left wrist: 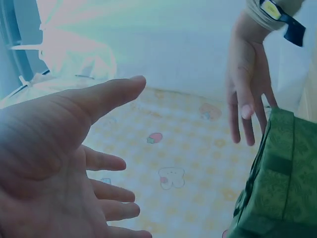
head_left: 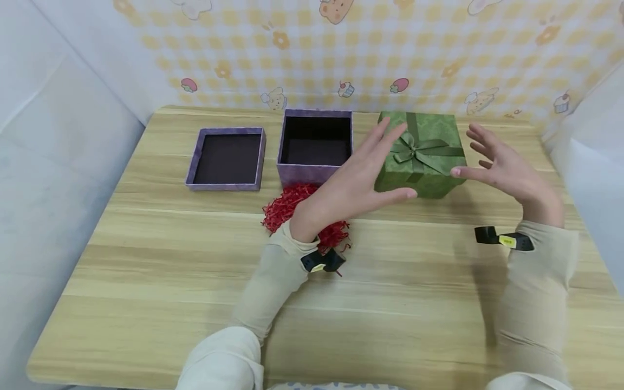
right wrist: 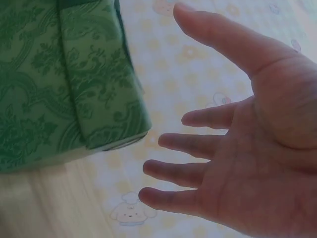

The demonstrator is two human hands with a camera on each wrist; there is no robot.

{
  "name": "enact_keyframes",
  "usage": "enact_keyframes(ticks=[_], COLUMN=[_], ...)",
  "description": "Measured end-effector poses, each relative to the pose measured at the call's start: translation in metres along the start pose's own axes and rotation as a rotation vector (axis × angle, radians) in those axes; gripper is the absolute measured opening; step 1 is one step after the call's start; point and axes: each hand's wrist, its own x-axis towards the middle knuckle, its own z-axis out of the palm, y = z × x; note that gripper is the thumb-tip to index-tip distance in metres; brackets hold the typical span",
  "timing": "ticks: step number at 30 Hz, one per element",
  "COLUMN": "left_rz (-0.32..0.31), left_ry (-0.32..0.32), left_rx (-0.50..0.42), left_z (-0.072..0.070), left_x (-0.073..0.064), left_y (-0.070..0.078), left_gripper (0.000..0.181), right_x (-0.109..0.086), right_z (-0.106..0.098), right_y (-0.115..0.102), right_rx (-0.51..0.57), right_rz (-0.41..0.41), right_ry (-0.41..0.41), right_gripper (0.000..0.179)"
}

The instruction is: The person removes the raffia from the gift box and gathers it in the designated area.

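A green patterned gift box (head_left: 434, 181) with a ribbon bow (head_left: 413, 151) on its lid stands at the back right of the table. On its left side, my left hand (head_left: 348, 181) hovers with fingers extended and thumb spread, holding nothing. To the right of the box my right hand (head_left: 509, 168) is raised, fingers spread and apart from it. In the right wrist view a gap shows between the box (right wrist: 44, 84) and the right hand (right wrist: 257, 129). Red shredded paper (head_left: 283, 208) lies beneath my left wrist, partly hidden by it.
An uncovered purple box (head_left: 312, 174) with a dark interior stands left of the green one. Farther left lies its shallow purple lid (head_left: 224, 187), hollow side up. The wooden table (head_left: 161, 271) meets a yellow checked cloth (head_left: 302, 59) at the back.
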Motion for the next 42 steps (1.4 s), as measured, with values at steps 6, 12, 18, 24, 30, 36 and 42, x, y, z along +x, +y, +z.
enact_keyframes(ticks=[6,12,18,24,30,36,42], left_rz=[-0.088,-0.134,-0.209,-0.222,-0.252,-0.268,-0.272], left_ry=[0.011,-0.012,-0.009,0.021,0.005,-0.029,-0.027], left_rx=[0.127,0.029,-0.106,-0.153,-0.173,-0.229,-0.244], left_z=[0.010,0.032,0.049,0.057,0.064,0.069,0.072], left_x=[0.015,0.040,0.053,0.058,0.059,0.061,0.063], left_y=[-0.001,-0.020,-0.040,-0.049,-0.059,-0.065,-0.070], left_gripper=[0.098,0.105,0.113,0.118,0.120,0.119,0.115], right_x=[0.002,-0.002,-0.001,0.006,0.010,0.013,0.017], right_z=[0.008,0.005,0.008,0.012,0.016,0.020,0.021], right_y=[0.001,0.005,0.008,0.012,0.017,0.020,0.024], right_rx=[0.016,0.021,0.083,0.105,0.064,0.040,0.079], right_rz=[0.001,0.007,0.025,0.050,0.064,0.059,0.007], right_ry=[-0.027,-0.022,-0.019,-0.047,-0.056,-0.041,-0.059], right_gripper=[0.099,0.104,0.112,0.114,0.115,0.113,0.107])
